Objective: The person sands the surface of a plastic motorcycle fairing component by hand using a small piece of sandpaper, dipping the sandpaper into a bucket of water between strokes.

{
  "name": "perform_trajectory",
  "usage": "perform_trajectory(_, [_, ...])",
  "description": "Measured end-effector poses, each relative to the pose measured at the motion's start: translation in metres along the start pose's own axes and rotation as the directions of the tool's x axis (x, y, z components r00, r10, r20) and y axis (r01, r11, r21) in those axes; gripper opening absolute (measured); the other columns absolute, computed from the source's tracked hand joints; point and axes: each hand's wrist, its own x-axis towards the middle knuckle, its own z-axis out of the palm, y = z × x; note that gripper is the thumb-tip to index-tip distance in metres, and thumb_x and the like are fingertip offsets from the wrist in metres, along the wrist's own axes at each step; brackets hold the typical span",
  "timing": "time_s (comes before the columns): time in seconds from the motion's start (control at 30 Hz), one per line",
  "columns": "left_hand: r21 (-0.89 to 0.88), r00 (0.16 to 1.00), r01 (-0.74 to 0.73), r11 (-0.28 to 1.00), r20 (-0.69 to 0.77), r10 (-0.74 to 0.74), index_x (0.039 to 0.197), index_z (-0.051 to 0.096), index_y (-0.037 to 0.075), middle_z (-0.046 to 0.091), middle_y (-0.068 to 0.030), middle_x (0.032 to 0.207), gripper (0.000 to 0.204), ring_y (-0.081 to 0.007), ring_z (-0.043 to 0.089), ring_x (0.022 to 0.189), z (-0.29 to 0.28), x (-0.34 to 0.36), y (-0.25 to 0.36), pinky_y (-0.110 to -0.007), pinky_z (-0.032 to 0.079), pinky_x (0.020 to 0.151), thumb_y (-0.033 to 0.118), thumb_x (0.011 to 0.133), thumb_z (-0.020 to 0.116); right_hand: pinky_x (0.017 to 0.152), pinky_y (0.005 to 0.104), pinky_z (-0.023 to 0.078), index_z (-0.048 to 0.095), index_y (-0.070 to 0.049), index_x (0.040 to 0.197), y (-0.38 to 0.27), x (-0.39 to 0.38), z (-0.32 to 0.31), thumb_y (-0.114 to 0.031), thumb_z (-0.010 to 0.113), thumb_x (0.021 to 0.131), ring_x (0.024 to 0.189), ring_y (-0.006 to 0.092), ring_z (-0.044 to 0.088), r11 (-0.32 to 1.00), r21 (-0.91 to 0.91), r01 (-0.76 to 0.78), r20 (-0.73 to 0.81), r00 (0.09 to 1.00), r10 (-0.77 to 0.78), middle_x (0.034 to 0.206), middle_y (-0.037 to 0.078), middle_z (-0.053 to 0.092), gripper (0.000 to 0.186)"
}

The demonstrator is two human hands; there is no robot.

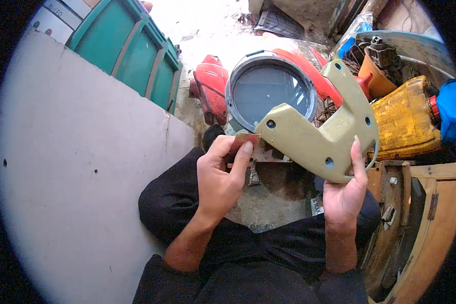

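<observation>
An olive-beige moulded panel (pixel 316 144), forked into two arms and pierced by several screw holes, is held up over my lap. My right hand (pixel 345 195) grips its lower right end, thumb on the face and the other fingers hidden behind. Pinched between the thumb and fingers of my left hand (pixel 222 169) is a small folded piece of reddish-brown sandpaper (pixel 244 143). It meets the panel's left tip, or nearly so; contact I cannot tell. Just beyond the panel stands a round bucket (pixel 231 99) of greyish water.
Red plastic panels (pixel 211 83) lie left of and behind the bucket. At right are a dirty yellow jerrycan (pixel 405 121), an orange container (pixel 377 71) and a wooden cabinet (pixel 441 202). A white wall (pixel 86 137) and green shutter-like panel (pixel 121 45) bound the left.
</observation>
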Motion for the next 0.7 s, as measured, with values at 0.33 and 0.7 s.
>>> perform_trajectory(0.33, [0.395, 0.949, -0.273, 0.877, -0.036, 0.312, 0.095, 0.064, -0.002, 0.054, -0.0046, 0.081, 0.013, -0.0101, 0.052, 0.072, 0.0019, -0.0019, -0.0029, -0.022, 0.042, 0.065, 0.004, 0.084, 0.061, 0.096, 0.0367, 0.039, 0.043, -0.006, 0.129, -0.0018, -0.0007, 0.0008, -0.026, 0.057, 0.089, 0.114, 0.0188, 0.049, 1.000, -0.002, -0.005, -0.049, 0.999, 0.005, 0.124, 0.006, 0.051, 0.047])
perform_trajectory(0.7, [0.598, 0.839, -0.452, 0.662, 0.032, 0.544, 0.098, 0.068, 0.002, 0.049, -0.0059, 0.070, 0.027, -0.0142, 0.046, 0.060, 0.0079, -0.0048, -0.0103, -0.026, 0.039, 0.053, -0.005, 0.073, 0.068, 0.095, 0.0362, 0.041, 0.044, -0.007, 0.128, 0.0014, -0.0024, 0.0009, -0.025, 0.057, 0.089, 0.112, 0.0189, 0.050, 0.999, -0.021, -0.028, -0.065, 0.998, 0.027, 0.122, 0.006, 0.051, 0.045])
